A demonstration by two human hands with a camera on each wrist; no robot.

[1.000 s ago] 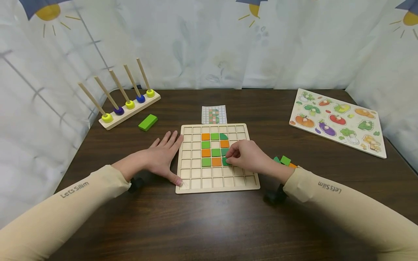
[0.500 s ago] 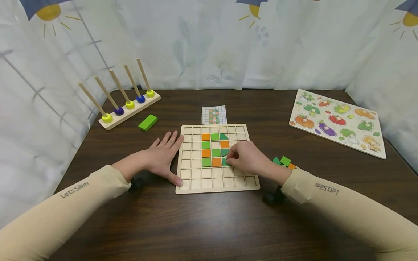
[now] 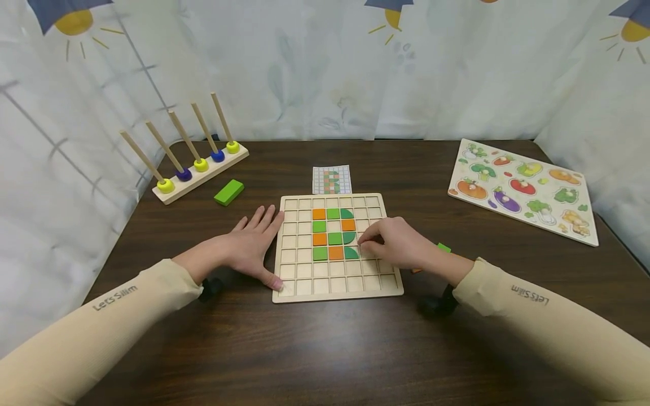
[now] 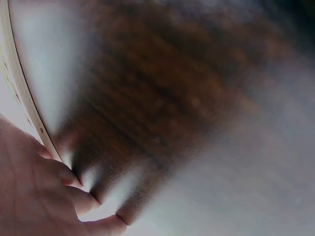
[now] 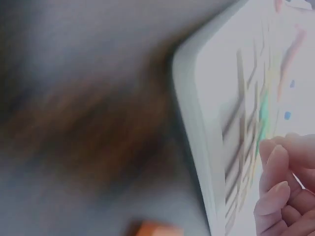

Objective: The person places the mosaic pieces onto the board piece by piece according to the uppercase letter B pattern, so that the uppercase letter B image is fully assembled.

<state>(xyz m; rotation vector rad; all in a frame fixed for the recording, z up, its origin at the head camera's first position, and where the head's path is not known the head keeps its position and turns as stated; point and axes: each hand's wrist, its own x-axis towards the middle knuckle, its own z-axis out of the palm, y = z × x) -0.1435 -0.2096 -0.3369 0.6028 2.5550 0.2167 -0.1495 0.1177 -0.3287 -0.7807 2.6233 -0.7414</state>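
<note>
A light wooden grid board [image 3: 321, 270] lies flat on the dark table. In its cells sit several orange and green square tiles and three dark green rounded tiles; the lowest rounded tile [image 3: 350, 253] shows fully. My left hand [image 3: 251, 248] rests with spread fingers on the table, touching the board's left edge, thumb on its lower left corner. Over the board's right part, my right hand [image 3: 393, 242] hovers just right of that tile. Its fingertips [image 5: 268, 147] are curled together, and I see nothing between them.
A small printed grid card [image 3: 342, 175] lies behind the board. Loose tiles [image 3: 444, 247] lie right of it, partly hidden by my right forearm. A peg stacker [image 3: 203, 175] and green block [image 3: 229, 192] stand back left, a vegetable puzzle board [image 3: 528, 211] right.
My right hand has let go of the lowest rounded tile and moved a little to the right, uncovering it. The left hand has stayed in place.
</note>
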